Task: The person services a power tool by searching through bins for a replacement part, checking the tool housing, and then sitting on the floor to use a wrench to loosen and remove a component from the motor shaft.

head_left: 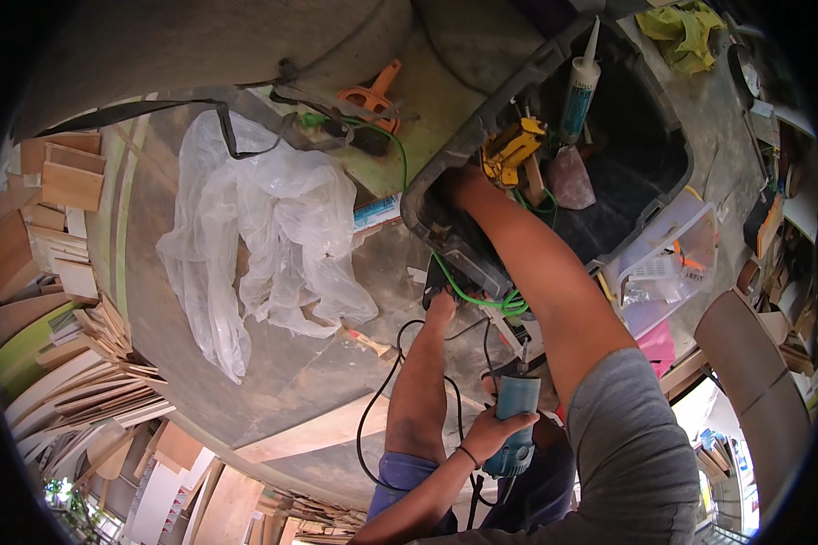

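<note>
The left hand (498, 429) has its grip closed around a teal corded power tool (516, 420), held low in the view, its bit end pointing up and a black cord (373, 427) looping off. The right hand (453, 184) reaches into a black plastic tub (482, 127); its grip cannot be told. A yellow tool (511, 150) and a sealant tube (580, 86) lie inside.

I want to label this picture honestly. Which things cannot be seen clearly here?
- Head view: right hand reaches into the black tub; its fingers are hidden by the rim.
- Left hand covers the teal power tool; its working end is hidden.
- Small tub contents are unclear.
</note>
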`<control>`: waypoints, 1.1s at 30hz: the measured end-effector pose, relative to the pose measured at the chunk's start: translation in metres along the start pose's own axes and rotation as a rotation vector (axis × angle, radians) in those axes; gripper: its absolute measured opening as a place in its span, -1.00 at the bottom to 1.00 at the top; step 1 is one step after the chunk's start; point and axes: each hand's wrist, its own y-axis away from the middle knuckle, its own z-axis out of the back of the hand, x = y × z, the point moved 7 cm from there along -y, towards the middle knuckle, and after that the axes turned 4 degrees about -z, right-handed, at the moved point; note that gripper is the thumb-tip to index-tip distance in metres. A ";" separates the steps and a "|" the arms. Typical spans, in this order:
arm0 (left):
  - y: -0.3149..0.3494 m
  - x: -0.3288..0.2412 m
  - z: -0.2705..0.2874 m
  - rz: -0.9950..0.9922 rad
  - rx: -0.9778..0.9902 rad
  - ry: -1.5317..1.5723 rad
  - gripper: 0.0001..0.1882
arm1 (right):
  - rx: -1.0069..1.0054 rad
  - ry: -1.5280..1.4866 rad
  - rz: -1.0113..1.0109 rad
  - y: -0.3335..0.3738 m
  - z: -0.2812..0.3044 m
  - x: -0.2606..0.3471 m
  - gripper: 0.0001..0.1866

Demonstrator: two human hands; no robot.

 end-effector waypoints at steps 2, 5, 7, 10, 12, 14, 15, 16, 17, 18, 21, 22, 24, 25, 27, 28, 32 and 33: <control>0.000 0.002 -0.002 0.002 -0.006 -0.014 -0.45 | 0.016 -0.020 0.010 -0.008 -0.006 -0.003 -0.59; -0.001 -0.003 -0.001 -0.012 -0.017 -0.081 -0.46 | 0.026 -0.041 0.018 -0.015 -0.007 -0.006 -0.58; 0.005 -0.016 -0.002 -0.041 0.000 -0.094 -0.47 | 0.027 -0.055 0.020 -0.019 -0.011 -0.006 -0.57; 0.004 -0.014 -0.003 -0.049 0.014 -0.002 -0.45 | 0.028 -0.077 0.019 -0.021 -0.015 -0.011 -0.56; 0.000 -0.007 -0.002 -0.042 0.006 0.013 -0.45 | 0.056 -0.128 0.007 -0.021 -0.014 -0.016 -0.55; -0.002 -0.003 -0.002 -0.034 0.003 0.028 -0.45 | 0.159 -0.273 -0.076 -0.019 -0.015 -0.025 -0.50; -0.002 -0.003 -0.003 -0.030 0.004 0.035 -0.46 | 0.210 -0.347 -0.119 -0.015 -0.013 -0.029 -0.48; -0.002 -0.003 -0.001 -0.027 0.000 0.043 -0.47 | 0.260 -0.422 -0.156 -0.010 -0.007 -0.027 -0.45; -0.001 -0.004 0.002 -0.037 -0.014 0.025 -0.47 | 0.231 -0.497 -0.168 -0.003 0.003 -0.024 -0.44; 0.001 -0.005 0.007 -0.048 -0.035 0.010 -0.48 | 0.203 -0.571 -0.171 0.014 0.021 -0.011 -0.43; -0.002 -0.002 0.003 -0.068 -0.032 0.035 -0.51 | 0.140 -0.603 -0.155 0.011 0.018 -0.019 -0.45; -0.002 0.000 0.002 -0.071 -0.027 0.055 -0.51 | 0.066 -0.562 -0.121 -0.004 0.002 -0.024 -0.44; -0.004 -0.001 -0.015 -0.065 0.023 0.058 -0.52 | -0.143 -0.431 -0.087 -0.027 -0.039 -0.061 -0.40; -0.004 -0.002 -0.013 -0.068 0.013 0.068 -0.52 | -0.274 -0.357 -0.026 -0.026 -0.029 -0.052 -0.37; -0.002 -0.002 0.003 -0.067 -0.042 0.117 -0.53 | -0.107 -0.497 -0.050 -0.010 0.000 -0.016 -0.38; 0.000 -0.002 0.007 -0.067 -0.050 0.138 -0.54 | -0.023 -0.556 -0.078 0.013 0.027 -0.006 -0.38; 0.002 -0.003 -0.003 -0.026 0.025 0.153 -0.52 | 0.253 -0.479 -0.074 0.042 0.034 -0.021 -0.47; 0.002 -0.004 -0.004 -0.009 0.046 0.144 -0.52 | 0.243 -0.407 -0.010 0.036 0.028 -0.024 -0.50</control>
